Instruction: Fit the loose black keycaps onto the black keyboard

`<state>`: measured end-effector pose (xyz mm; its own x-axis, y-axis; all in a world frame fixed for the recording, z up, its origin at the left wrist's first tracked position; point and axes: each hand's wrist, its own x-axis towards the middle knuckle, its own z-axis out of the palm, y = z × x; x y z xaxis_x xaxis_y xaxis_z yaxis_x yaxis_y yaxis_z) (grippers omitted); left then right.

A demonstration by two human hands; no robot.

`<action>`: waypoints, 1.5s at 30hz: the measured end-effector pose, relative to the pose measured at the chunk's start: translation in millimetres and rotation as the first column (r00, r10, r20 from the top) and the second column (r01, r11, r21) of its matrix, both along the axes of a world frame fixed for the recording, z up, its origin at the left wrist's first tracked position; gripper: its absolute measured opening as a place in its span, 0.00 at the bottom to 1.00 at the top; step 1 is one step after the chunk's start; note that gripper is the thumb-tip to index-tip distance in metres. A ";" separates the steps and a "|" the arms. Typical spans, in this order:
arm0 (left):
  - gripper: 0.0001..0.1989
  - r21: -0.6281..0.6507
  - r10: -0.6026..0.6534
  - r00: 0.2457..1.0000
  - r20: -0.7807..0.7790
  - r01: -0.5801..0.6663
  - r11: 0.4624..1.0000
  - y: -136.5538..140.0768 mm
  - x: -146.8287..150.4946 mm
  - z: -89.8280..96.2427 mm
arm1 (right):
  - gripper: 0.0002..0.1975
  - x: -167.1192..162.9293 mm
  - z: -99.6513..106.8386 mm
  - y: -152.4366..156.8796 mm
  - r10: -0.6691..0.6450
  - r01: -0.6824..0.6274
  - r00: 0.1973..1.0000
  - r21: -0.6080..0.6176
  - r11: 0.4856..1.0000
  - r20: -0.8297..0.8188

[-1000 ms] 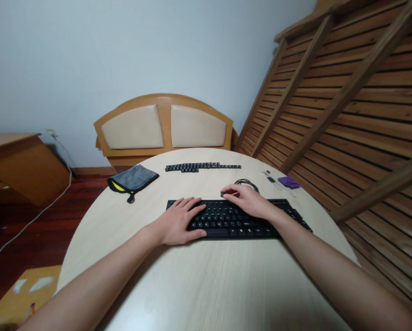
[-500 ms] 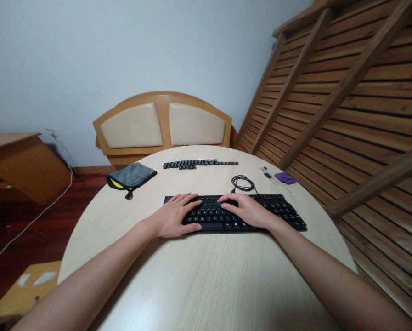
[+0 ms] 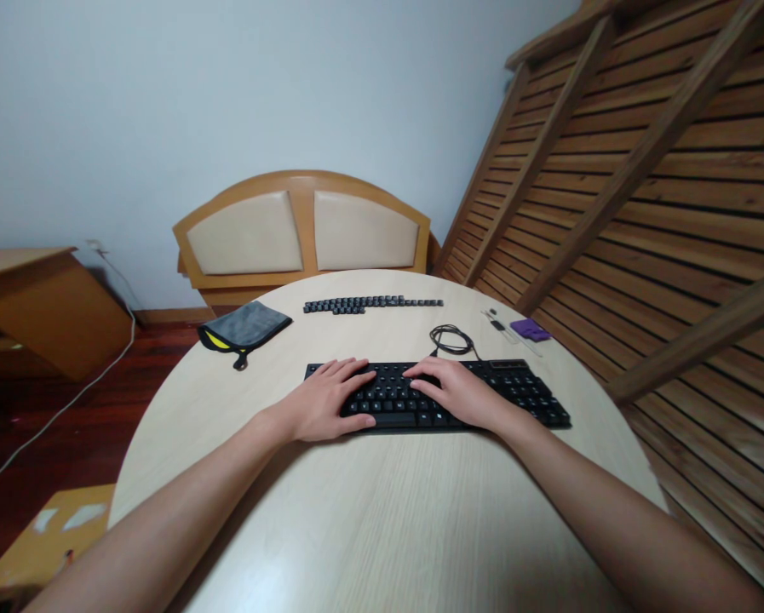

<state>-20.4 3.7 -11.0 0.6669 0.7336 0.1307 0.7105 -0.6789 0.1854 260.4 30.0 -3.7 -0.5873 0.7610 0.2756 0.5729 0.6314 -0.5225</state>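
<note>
A black keyboard [image 3: 398, 419] lies on the round table. My left hand [image 3: 321, 400] rests over its left part, fingers spread and thumb stretched along the space bar, holding nothing. Over the middle of the keyboard, my right hand [image 3: 458, 392] has its thumb and forefinger close together in a pinch on a small black keycap [image 3: 408, 380], mostly hidden by the fingertips. The upper rows between the hands show bare key sockets, while lower rows and the number pad carry caps. Behind, loose black keycaps [image 3: 356, 304] stand in lines.
A coiled black cable [image 3: 451, 339] lies just behind the keyboard. To the left sits a grey cloth [image 3: 250, 323] with yellow and black edging. A purple cloth [image 3: 531, 329] and small thin tools [image 3: 500, 326] lie at the right. The table [image 3: 382, 511] has a rounded edge.
Both hands stay in almost the same place on the keyboard. The whole view has shifted very slightly.
</note>
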 end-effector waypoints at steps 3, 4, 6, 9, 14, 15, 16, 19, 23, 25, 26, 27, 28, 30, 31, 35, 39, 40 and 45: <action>0.39 0.001 0.003 1.000 0.008 -0.003 1.000 0.0 0.3 0.0 | 0.10 -0.2 0.5 -1.0 -0.003 0.002 1.000 0.027 1.000 0.024; 0.39 -0.001 0.006 1.000 0.004 -0.006 1.000 0.0 0.3 0.0 | 0.10 -0.2 0.7 -1.3 -0.005 0.004 0.999 0.036 0.999 0.035; 0.39 -0.004 0.009 1.000 -0.003 -0.009 1.000 0.0 0.3 0.0 | 0.10 -0.2 1.2 -2.0 -0.009 0.006 0.998 0.053 0.999 0.059; 0.39 0.002 0.002 1.000 0.003 -0.002 1.000 0.1 0.1 -0.1 | 0.10 -1.0 1.9 -3.5 -0.014 0.007 0.996 0.083 0.997 0.087; 0.39 0.002 0.006 1.000 -0.003 -0.006 1.000 -0.3 0.2 0.7 | 0.11 -3.9 3.2 -6.9 -0.035 0.019 0.991 0.117 0.993 0.131; 0.39 0.000 0.006 1.000 -0.005 -0.006 1.000 -0.5 0.4 1.1 | 0.11 -4.6 3.4 -7.5 -0.039 0.021 0.989 0.124 0.992 0.142; 0.39 0.000 0.006 1.000 -0.007 -0.006 1.000 -0.7 0.5 1.6 | 0.11 -5.2 3.6 -8.0 -0.045 0.025 0.988 0.131 0.991 0.149; 0.39 0.002 0.007 1.000 -0.016 -0.007 1.000 -1.2 0.7 2.9 | 0.10 -7.1 4.3 -9.4 -0.083 0.063 0.986 0.139 0.988 0.148; 0.39 0.000 0.013 1.000 -0.028 -0.013 1.000 -1.6 0.8 3.7 | 0.07 -11.3 6.4 -12.4 -0.147 0.122 0.974 0.144 0.982 0.170; 0.39 -0.002 0.017 0.999 -0.032 -0.018 1.000 -1.8 0.9 3.5 | 0.07 -14.0 7.8 -14.3 -0.168 0.138 0.965 0.155 0.978 0.200; 0.39 -0.001 0.019 0.999 -0.028 -0.019 1.000 -1.7 0.9 3.2 | 0.07 -15.2 8.4 -15.0 -0.177 0.144 0.961 0.160 0.977 0.214; 0.39 0.000 0.019 1.000 -0.021 -0.019 1.000 -1.7 1.0 2.8 | 0.07 -16.2 8.8 -15.4 -0.185 0.150 0.956 0.164 0.975 0.227; 0.40 0.000 0.018 1.000 -0.016 -0.018 1.000 -1.6 1.0 2.3 | 0.07 -17.0 9.2 -15.6 -0.192 0.156 0.952 0.164 0.974 0.238; 0.40 0.000 0.019 1.000 -0.008 -0.019 1.000 -1.3 0.9 1.2 | 0.07 -17.7 9.8 -15.0 -0.200 0.165 0.948 0.153 0.974 0.247; 0.40 0.001 0.018 1.000 -0.007 -0.018 1.000 -1.1 0.8 0.7 | 0.06 -17.7 10.3 -14.4 -0.199 0.167 0.949 0.143 0.976 0.246; 0.40 0.006 0.015 1.000 -0.014 -0.015 1.000 -1.1 0.8 0.3 | 0.06 -18.0 14.8 -13.0 -0.182 0.159 0.949 0.106 0.982 0.258; 0.39 0.001 0.019 1.000 -0.016 -0.019 1.000 -1.9 1.6 2.2 | 0.07 -20.7 21.6 -13.9 -0.177 0.146 0.923 0.114 0.983 0.341; 0.39 -0.001 0.020 1.000 -0.012 -0.020 1.000 -2.1 1.8 2.7 | 0.07 -21.4 22.8 -13.9 -0.179 0.147 0.918 0.116 0.982 0.355; 0.39 -0.002 0.021 1.000 -0.014 -0.021 1.000 -2.2 1.9 2.5 | 0.06 -23.4 25.9 -11.9 -0.187 0.168 0.913 0.083 0.982 0.362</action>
